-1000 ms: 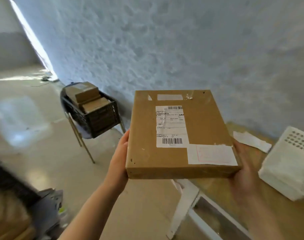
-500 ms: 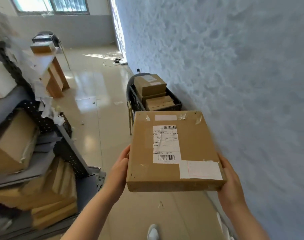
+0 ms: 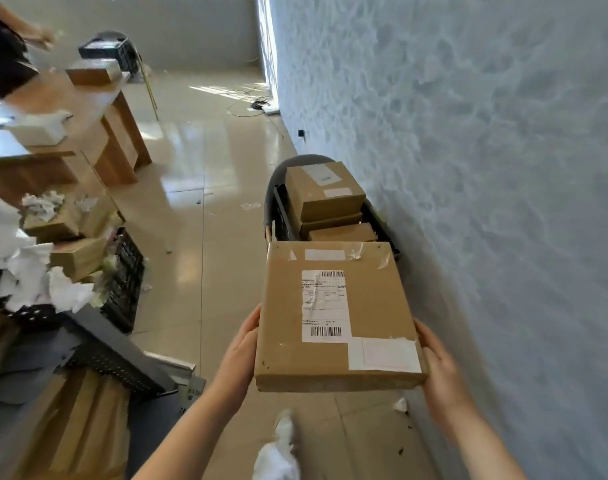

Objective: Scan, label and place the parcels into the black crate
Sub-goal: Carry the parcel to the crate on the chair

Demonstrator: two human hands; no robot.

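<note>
Parcel (image 3: pixel 333 320) sits level between left hand (image 3: pixel 239 348) and right hand (image 3: pixel 438 368), palms pressed to its sides, fingers tucked under and out of sight so their spread cannot be told, its far edge hiding the near end of the black crate (image 3: pixel 282 216) of boxes

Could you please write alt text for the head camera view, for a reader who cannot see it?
Both hands, left hand and right hand, hold a flat labelled cardboard parcel by its sides, carried toward a black crate already holding other boxes beside a textured wall.
</note>
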